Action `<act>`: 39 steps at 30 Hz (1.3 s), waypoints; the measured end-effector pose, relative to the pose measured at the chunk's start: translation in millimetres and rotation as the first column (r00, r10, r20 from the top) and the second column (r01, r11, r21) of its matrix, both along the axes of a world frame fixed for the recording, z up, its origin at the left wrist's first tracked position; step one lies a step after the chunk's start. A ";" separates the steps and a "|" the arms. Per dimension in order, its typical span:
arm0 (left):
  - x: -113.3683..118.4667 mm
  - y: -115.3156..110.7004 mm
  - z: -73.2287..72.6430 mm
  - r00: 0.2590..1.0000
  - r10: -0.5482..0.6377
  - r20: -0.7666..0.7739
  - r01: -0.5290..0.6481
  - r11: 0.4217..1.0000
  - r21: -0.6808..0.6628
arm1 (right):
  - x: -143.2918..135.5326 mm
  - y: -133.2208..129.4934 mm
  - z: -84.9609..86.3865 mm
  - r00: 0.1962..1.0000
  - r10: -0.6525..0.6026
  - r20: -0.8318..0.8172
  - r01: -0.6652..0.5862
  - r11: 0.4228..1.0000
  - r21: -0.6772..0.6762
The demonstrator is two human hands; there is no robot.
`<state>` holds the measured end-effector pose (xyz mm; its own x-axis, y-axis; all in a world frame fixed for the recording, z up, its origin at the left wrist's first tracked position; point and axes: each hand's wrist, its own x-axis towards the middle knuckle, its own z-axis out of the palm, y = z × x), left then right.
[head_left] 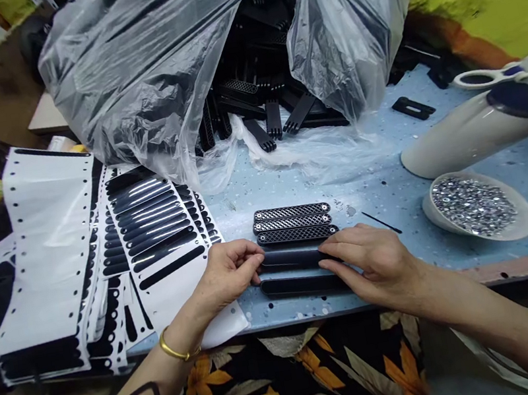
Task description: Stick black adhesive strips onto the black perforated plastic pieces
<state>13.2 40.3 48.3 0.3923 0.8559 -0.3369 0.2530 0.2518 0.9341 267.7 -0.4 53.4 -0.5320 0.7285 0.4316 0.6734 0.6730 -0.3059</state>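
My left hand [228, 268] pinches the left end of a glossy black strip [291, 259] with rounded ends. At its other end, the thumb and fingers of my right hand [379, 261] are closed on the strip. Whether it lies on another part underneath, I cannot tell. Nearer to me lies a second long black piece [301, 286], its right end partly under my right hand. Just beyond the strip, three black pieces with a crosshatched face [293, 223] lie side by side, with small shiny dots at their ends.
Sheets of black stickers [154, 218] are piled at left. Behind, a clear plastic bag [135, 78] spills black plastic parts [274, 119]. At right are a white bowl [525, 224] of small shiny metal pieces, a thin black stick [381, 222], white scissors [485, 77] and a pale cylindrical container [464, 129].
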 end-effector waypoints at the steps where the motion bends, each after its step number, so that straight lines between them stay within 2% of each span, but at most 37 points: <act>1: 0.6 -0.2 0.0 1.000 0.008 -0.004 -0.008 1.000 -0.002 | 0.0 -0.1 0.0 1.000 -0.001 0.001 0.001 1.000 -0.003; 17: 1.7 -0.3 0.6 0.999 0.037 0.032 -0.034 0.997 -0.072 | -2.5 -1.2 -1.3 0.999 -0.025 -0.021 0.025 1.000 0.002; 24: 6.1 -0.2 -1.2 0.998 0.042 -0.037 -0.042 0.999 0.005 | -2.3 -2.3 -2.0 0.999 -0.031 -0.026 0.030 0.999 -0.029; 28: 8.4 -0.7 -0.7 0.995 0.027 -0.100 -0.019 0.996 0.082 | 1.0 -0.6 -0.5 0.994 -0.053 -0.099 0.036 0.986 -0.164; 32: 8.2 -1.0 -0.6 0.994 0.039 -0.104 -0.029 0.995 0.098 | 5.1 0.9 1.1 0.975 -0.112 -0.192 0.039 0.937 -0.348; 39: 6.9 -1.8 -2.6 0.996 0.039 -0.081 -0.030 0.993 0.112 | 8.4 -2.1 -4.2 0.966 -0.132 -0.223 0.036 0.920 -0.389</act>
